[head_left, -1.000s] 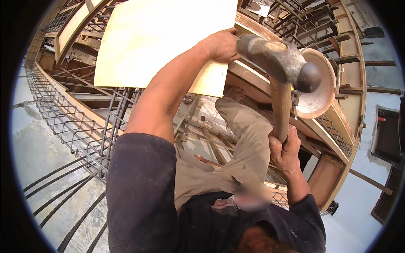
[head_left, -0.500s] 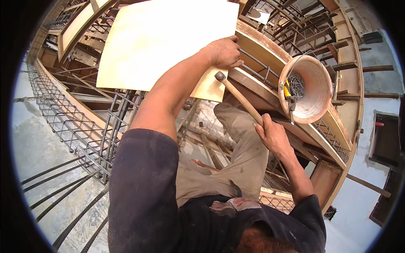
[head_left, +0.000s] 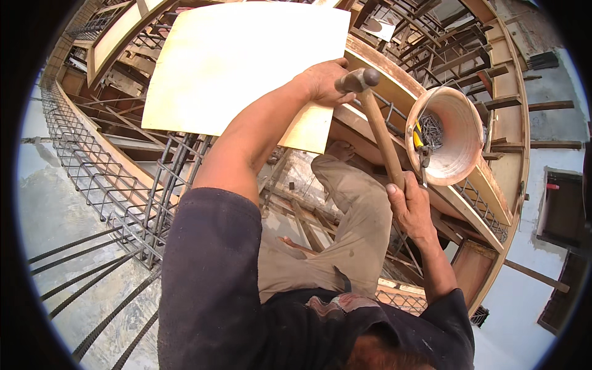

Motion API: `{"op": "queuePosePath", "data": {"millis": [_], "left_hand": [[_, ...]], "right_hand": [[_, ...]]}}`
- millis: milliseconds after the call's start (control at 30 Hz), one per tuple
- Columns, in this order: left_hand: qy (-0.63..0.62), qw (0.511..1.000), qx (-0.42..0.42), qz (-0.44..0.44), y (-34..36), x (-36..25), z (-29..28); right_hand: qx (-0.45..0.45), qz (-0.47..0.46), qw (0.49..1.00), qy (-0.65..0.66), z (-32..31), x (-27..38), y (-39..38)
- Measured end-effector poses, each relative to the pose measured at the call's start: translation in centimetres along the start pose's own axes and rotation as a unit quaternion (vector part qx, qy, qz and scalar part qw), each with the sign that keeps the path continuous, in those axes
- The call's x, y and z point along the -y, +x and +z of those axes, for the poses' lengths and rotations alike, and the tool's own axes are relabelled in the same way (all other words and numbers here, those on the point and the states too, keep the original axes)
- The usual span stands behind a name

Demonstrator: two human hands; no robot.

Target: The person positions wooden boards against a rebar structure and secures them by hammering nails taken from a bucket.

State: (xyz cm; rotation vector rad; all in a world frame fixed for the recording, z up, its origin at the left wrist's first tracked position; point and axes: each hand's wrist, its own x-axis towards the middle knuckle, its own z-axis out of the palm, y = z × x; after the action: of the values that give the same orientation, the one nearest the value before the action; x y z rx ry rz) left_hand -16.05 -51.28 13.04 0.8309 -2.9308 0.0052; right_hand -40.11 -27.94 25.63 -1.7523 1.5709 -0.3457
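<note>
My right hand (head_left: 411, 206) is closed around the wooden handle of a hammer (head_left: 383, 135). The hammer's metal head is raised and overlaps the fingers of my left hand (head_left: 320, 82) in the picture. That left hand is bent over the right edge of a pale plywood sheet (head_left: 240, 68), gripping it; its fingertips are partly hidden behind the edge and the hammer head. Bright sunlight washes out most of the sheet, which lies across the timber formwork (head_left: 364, 126).
A worn bucket (head_left: 459, 151) holding several nails (head_left: 433, 131) and a yellow-handled tool (head_left: 419, 137) stands on the formwork at the right. Rebar cages (head_left: 92, 179) curve along the left, with loose bars (head_left: 92, 277) jutting out below. Timber props (head_left: 431, 43) crowd the far right.
The hammer has swung up, its head now higher and farther right, in front of my left fingers. My right hand has shifted slightly right and the left hand stays on the sheet.
</note>
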Motion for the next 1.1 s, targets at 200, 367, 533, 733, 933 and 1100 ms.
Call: {"op": "queuePosePath", "data": {"millis": [200,367,533,733,933,1100], "left_hand": [[-0.024,0.999,0.015,0.017,2.9,-0.7,-2.7],[-0.079,0.985,-0.151,0.008,-0.3,-0.1,-0.3],[-0.002,0.999,0.038,0.014,1.8,-1.1,-1.2],[-0.031,1.000,0.004,0.001,1.7,-0.3,-1.5],[-0.024,1.000,-0.006,0.010,1.0,-0.4,-0.5],[-0.034,0.999,0.028,-0.018,1.8,-0.9,-2.3]], "right_hand": [[-0.039,-0.021,0.989,-0.140,1.8,-5.9,1.1],[-0.072,-0.109,0.991,-0.009,0.6,-0.4,-1.2],[0.050,0.094,0.987,-0.117,1.9,-4.7,1.0],[-0.049,-0.082,0.990,-0.101,3.6,-5.2,-0.6],[-0.019,-0.063,0.995,-0.074,2.8,-3.2,-0.8],[0.023,0.017,0.982,-0.187,3.6,-6.6,0.9]]}}
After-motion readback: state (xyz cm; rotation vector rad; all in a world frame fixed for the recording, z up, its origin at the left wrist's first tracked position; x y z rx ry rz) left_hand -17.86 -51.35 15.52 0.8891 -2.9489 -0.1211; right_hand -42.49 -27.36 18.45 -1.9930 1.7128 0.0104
